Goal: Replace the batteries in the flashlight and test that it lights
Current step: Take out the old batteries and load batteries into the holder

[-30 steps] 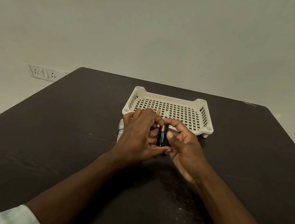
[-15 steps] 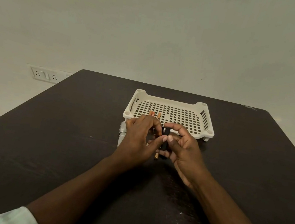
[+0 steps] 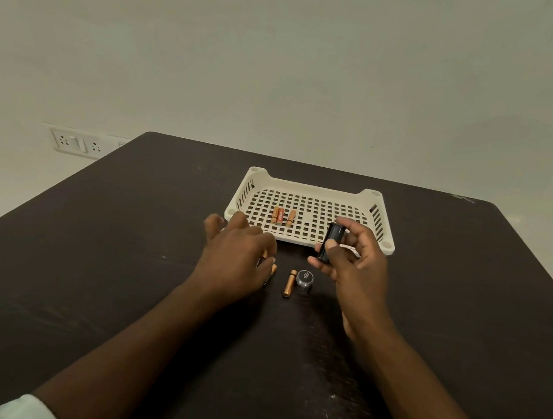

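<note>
Apart now, both hands have separated from their earlier joined grip at frame centre. On the dark surface, the white basket holds three batteries. Left hand curls over batteries, grip unclear; right hand grips the black flashlight body. A loose battery and cap lie between.

Hidden under the hands, cropped at the edges

The left hand covers most of the batteries beneath its fingers, only copper tips peeking out; their count is unclear. The right hand masks the lower end of the black battery holder. The print on the tray batteries is too small to read. The white sleeve is cropped at the bottom edge.
</note>
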